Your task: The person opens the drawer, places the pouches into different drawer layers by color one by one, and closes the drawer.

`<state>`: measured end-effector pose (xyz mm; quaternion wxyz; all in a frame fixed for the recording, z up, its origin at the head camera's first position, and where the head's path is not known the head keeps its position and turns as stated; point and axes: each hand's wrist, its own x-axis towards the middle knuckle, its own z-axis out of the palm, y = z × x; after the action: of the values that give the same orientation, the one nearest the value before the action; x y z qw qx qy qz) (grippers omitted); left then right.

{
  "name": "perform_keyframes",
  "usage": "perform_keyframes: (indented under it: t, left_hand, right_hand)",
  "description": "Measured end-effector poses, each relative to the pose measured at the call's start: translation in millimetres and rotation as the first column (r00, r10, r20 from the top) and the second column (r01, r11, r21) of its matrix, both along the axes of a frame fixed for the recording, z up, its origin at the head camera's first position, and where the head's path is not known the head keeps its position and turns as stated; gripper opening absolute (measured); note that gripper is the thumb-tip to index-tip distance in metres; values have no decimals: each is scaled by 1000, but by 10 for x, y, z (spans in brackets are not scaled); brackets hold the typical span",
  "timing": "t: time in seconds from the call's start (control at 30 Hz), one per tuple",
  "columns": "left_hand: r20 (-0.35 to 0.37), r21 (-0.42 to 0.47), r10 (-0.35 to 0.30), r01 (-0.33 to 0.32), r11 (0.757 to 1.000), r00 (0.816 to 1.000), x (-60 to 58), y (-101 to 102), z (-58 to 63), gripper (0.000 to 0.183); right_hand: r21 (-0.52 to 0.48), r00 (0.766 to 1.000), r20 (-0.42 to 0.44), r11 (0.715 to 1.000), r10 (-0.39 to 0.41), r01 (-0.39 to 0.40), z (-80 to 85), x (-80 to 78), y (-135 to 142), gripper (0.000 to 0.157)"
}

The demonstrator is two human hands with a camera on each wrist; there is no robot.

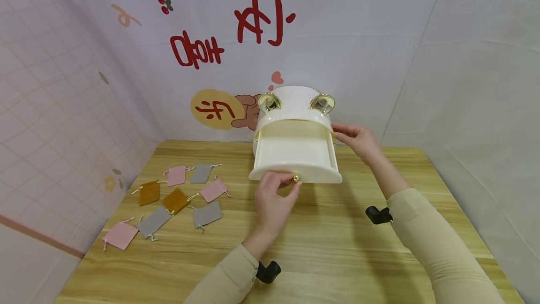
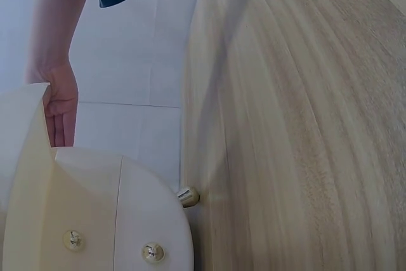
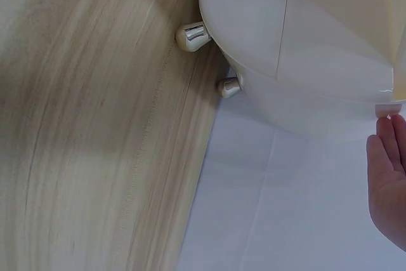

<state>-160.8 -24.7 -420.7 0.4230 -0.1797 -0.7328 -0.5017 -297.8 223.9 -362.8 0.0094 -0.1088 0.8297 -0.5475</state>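
A white rounded drawer cabinet point(image 1: 291, 102) with two gold-rimmed round ornaments on top stands at the back of the table. Its upper drawer point(image 1: 295, 149) is pulled out toward me, the pale inside showing. My left hand point(image 1: 273, 203) pinches the gold knob point(image 1: 296, 178) on the drawer's curved front between thumb and fingers. At the cabinet's right side, my right hand point(image 1: 358, 142) rests its fingertips against the wall with fingers point(image 3: 388, 136) fairly straight. Lower on the cabinet front, the left wrist view shows two more gold knobs, one of them this knob point(image 2: 153, 252).
Several small drawstring pouches lie at the left of the wooden table point(image 1: 333, 257): pink point(image 1: 121, 235), grey point(image 1: 154, 222) and mustard point(image 1: 176, 201). Gold feet point(image 3: 193, 37) hold the cabinet up. A printed cloth wall point(image 1: 358, 50) rises right behind it.
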Motion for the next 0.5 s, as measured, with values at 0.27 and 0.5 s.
perform_keyframes:
  t: [0.27,0.5]
  left_hand:
    - [59,61,-101,98,993,993,-4,-73,-5,19]
    - [79,132,-198,187,974,977,76,-132,146,20]
  right_hand:
    - [-1,1000,13,1000,4,-4,104,84,-60,44]
    - [-3,1000,9,1000,-4,4,-12,-25,-9,45]
